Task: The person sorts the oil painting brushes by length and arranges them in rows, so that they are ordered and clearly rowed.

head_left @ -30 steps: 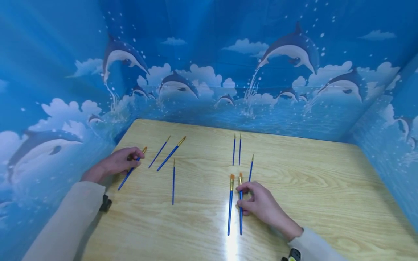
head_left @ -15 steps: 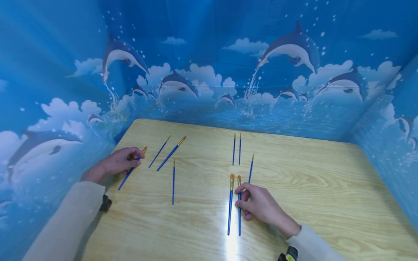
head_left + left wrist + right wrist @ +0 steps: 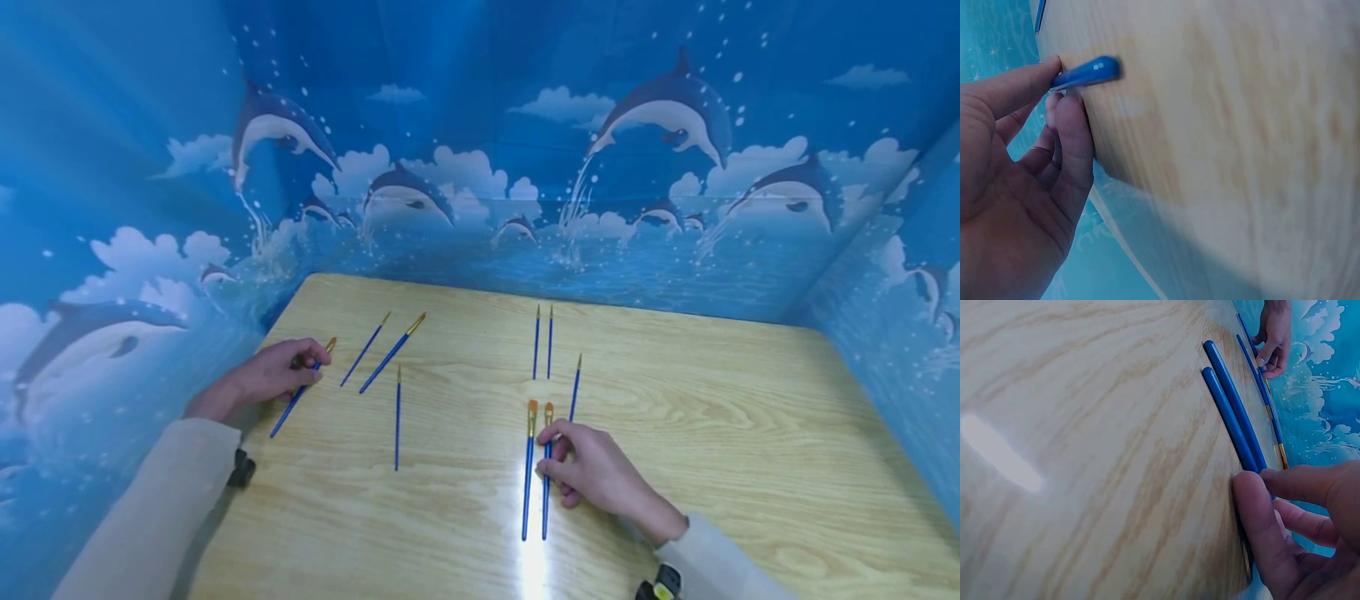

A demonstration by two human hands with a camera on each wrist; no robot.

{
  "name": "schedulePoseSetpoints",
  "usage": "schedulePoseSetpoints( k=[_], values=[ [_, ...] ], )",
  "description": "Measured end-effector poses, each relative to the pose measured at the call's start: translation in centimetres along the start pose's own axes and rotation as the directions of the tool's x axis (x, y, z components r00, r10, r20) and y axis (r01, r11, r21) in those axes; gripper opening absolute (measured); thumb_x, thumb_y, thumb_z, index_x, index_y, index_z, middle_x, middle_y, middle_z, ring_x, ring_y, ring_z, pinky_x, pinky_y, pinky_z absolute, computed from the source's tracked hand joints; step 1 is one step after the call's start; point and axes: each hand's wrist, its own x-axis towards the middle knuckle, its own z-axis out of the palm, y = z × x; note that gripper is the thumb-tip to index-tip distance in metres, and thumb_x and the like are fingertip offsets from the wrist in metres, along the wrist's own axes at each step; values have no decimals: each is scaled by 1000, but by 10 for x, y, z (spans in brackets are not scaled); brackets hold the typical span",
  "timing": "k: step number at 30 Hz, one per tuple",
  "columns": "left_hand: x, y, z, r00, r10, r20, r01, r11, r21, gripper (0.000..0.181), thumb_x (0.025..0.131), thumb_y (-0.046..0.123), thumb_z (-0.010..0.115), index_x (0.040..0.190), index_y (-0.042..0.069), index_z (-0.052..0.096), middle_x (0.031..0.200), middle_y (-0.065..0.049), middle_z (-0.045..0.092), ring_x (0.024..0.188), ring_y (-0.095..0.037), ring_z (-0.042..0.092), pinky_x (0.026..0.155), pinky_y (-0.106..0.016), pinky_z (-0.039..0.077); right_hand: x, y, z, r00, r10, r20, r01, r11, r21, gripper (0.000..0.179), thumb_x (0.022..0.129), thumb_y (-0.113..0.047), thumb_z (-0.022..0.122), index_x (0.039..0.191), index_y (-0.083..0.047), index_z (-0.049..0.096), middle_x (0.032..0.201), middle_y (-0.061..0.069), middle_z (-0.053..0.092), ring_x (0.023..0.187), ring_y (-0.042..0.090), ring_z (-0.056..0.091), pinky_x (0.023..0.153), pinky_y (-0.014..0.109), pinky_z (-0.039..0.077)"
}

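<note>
At the table's left side my left hand [image 3: 281, 368] pinches a blue-handled paintbrush [image 3: 283, 419] that lies slanted, its tan bristles pointing away. In the left wrist view the rounded handle end [image 3: 1102, 67] sticks out between thumb and fingers. Right of the middle, thumb and forefinger of my right hand [image 3: 592, 462] pinch another blue paintbrush [image 3: 545, 508], part of it hidden by the fingers. Close along its left side lies a flat paintbrush [image 3: 528, 483] with wider orange bristles. The right wrist view shows both handles [image 3: 1229, 415] almost parallel, low over the wood.
Two thin paintbrushes [image 3: 550, 346] lie side by side farther back. A thin brush [image 3: 575, 387] rests just beyond my right hand. Between my hands lie a thicker slanted brush [image 3: 386, 360], a thin slanted one [image 3: 363, 354] and a thin straight one [image 3: 397, 425]. A dolphin-print curtain [image 3: 465, 233] borders the table.
My right hand has slid its paintbrush slightly left and a little nearer me, closing the gap to the flat brush. The left hand and its brush stay put.
</note>
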Motion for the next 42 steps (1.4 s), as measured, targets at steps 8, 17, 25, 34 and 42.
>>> schedulePoseSetpoints(
  k=[8, 17, 25, 34, 42],
  values=[
    [0, -1, -1, 1000, 30, -1, -30, 1000, 1, 28, 111, 15, 62, 137, 4, 59, 119, -14, 54, 92, -23, 55, 66, -36, 55, 0, -2, 2, 1000, -6, -22, 6, 1000, -24, 31, 94, -7, 83, 123, -8, 70, 89, 6, 64, 56, 18, 65, 49, 32, 59],
    [-1, 0, -2, 1000, 29, 1, -29, 1000, -3, 28, 111, 16, 62, 137, 4, 59, 120, -14, 54, 94, -24, 55, 67, -36, 55, -1, -3, 1, 999, -5, -31, 5, 1000, -28, 31, 95, -9, 83, 123, -9, 70, 89, 5, 65, 56, 18, 65, 49, 32, 60],
    [-1, 2, -4, 999, 40, 1, -40, 999, -12, 27, 111, 15, 62, 135, 4, 59, 119, -15, 54, 93, -24, 55, 66, -36, 55, -2, -4, -18, 995, -43, -92, 42, 999, -13, 28, 103, -18, 77, 127, -5, 70, 94, 5, 69, 56, 18, 66, 51, 33, 60],
    [-3, -1, -3, 998, 69, 16, -68, 997, -26, 23, 111, 14, 61, 132, 4, 60, 116, -14, 53, 91, -23, 54, 68, -36, 56, 16, 9, -51, 980, -49, -195, 41, 998, -44, 26, 108, -26, 70, 127, -7, 70, 104, 9, 70, 67, 20, 67, 57, 33, 57],
    [-3, -2, 0, 998, 58, 9, -58, 998, -21, 26, 111, 14, 62, 134, 3, 59, 117, -15, 54, 92, -24, 55, 66, -36, 56, 42, 23, -63, 964, -28, -264, -15, 987, -160, 29, 108, -31, 69, 126, -8, 71, 108, 7, 70, 75, 18, 62, 63, 31, 51]
  ],
)
